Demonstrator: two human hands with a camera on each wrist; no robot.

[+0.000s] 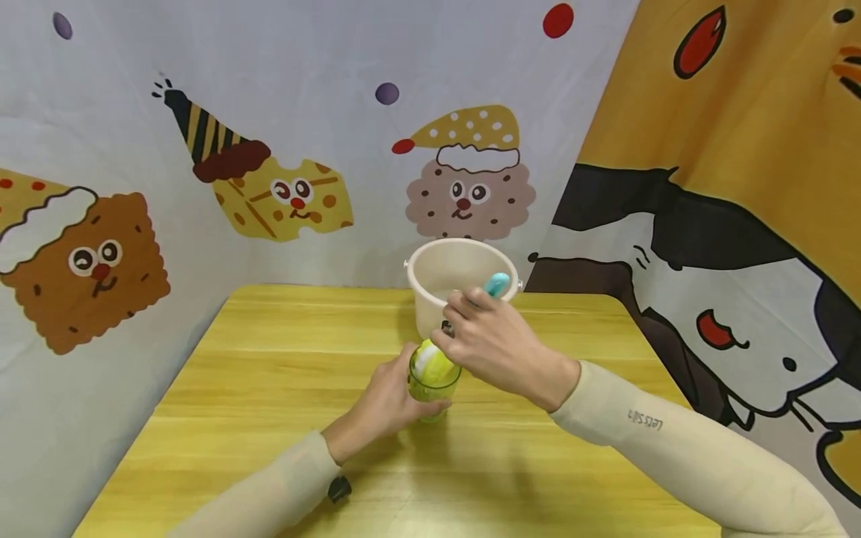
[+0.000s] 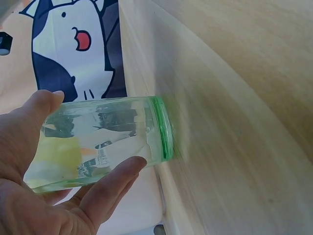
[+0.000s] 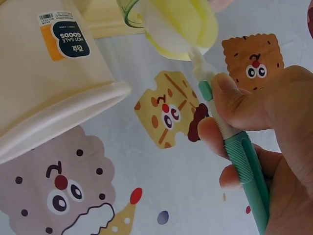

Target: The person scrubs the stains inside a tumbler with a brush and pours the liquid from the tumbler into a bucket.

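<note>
A clear green-tinted glass point(image 1: 433, 391) stands on the table, and my left hand point(image 1: 385, 400) holds it round the side. In the left wrist view the glass point(image 2: 117, 139) lies between thumb and fingers, its thick green base at the wood. My right hand point(image 1: 494, 340) grips the teal handle of a bottle brush point(image 3: 247, 171), thumb along its upper part. The yellow and white sponge head point(image 3: 183, 24) is at the mouth of the glass, partly inside it in the head view.
Just behind the hands stands a cream bucket point(image 1: 425, 299) with a label on its side. A small black object point(image 1: 339, 489) lies near the left sleeve. Cartoon-printed cloth point(image 1: 303, 90) hangs behind the wooden table point(image 1: 269, 359).
</note>
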